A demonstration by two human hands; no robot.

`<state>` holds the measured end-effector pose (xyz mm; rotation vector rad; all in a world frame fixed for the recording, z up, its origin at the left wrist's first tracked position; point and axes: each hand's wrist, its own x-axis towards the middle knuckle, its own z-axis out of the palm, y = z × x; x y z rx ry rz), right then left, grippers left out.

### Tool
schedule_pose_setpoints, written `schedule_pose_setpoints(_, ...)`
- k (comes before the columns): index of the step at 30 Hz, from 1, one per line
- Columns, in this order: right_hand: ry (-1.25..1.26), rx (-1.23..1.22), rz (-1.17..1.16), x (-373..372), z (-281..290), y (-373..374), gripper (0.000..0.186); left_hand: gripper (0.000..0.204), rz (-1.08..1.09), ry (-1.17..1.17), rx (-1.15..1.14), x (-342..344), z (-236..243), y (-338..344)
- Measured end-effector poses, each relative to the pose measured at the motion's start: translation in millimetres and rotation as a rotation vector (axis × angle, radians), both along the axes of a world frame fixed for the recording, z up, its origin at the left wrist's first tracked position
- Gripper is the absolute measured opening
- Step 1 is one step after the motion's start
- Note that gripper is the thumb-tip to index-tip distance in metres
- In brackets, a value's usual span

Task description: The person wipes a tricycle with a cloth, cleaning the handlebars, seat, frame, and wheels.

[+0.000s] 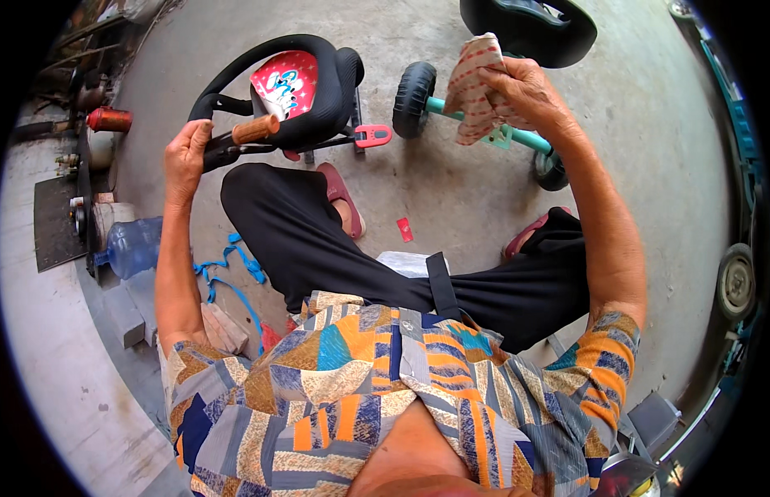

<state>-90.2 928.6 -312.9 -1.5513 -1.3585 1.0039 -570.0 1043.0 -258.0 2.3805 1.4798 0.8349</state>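
A black child seat (319, 108) with a red cartoon-print backrest pad (291, 81) stands ahead on the left. My left hand (186, 159) is closed around the end of its black frame, close beside a brown handle grip (255, 129). Lower on the seat is a pink buckle-like part (372, 136). Up on the right, my right hand (526, 93) clutches a crumpled pale cloth (478, 87) with rows of red marks. Behind the cloth lies a teal axle (530, 139) with a black knobbly wheel (414, 98) at its left end; the cloth hides part of it.
A black plastic seat (538, 31) sits beyond the axle. On my left are a blue water jug (135, 247), a tangled blue strap (246, 263), grey blocks and a red cylinder (109, 119). A small wheel (736, 282) lies at the far right. A red scrap (405, 229) rests between my feet.
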Motion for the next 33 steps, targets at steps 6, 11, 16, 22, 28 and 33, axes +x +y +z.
schedule_pose_setpoints(6, 0.421, -0.026, 0.099, -26, 26, 0, 0.028, 0.031, -0.238, 0.282, 0.488, 50, 10, -15)
schedule_pose_setpoints(11, 0.723, -0.067, 0.105, -28, 27, -2, 0.021, 0.020, -0.211, -0.055, 0.213, 97, 23, -64)
schedule_pose_setpoints(16, 0.824, -0.061, 0.073, -23, 23, -13, 0.024, 0.027, -0.356, -0.433, -0.284, 153, -11, -93)
schedule_pose_setpoints(22, 0.978, -0.096, 0.092, -24, 29, -25, 0.025, 0.070, -0.265, -0.971, -1.182, 218, -104, -98)
schedule_pose_setpoints(28, 0.901, -0.155, 0.090, -14, 24, -34, 0.028, 0.069, -0.642, -1.530, -1.585, 258, -121, -91)
schedule_pose_setpoints(33, 0.842, -0.229, -0.050, 7, 9, -40, 0.030, 0.051, -0.633, -1.270, -1.310, 254, -123, -91)
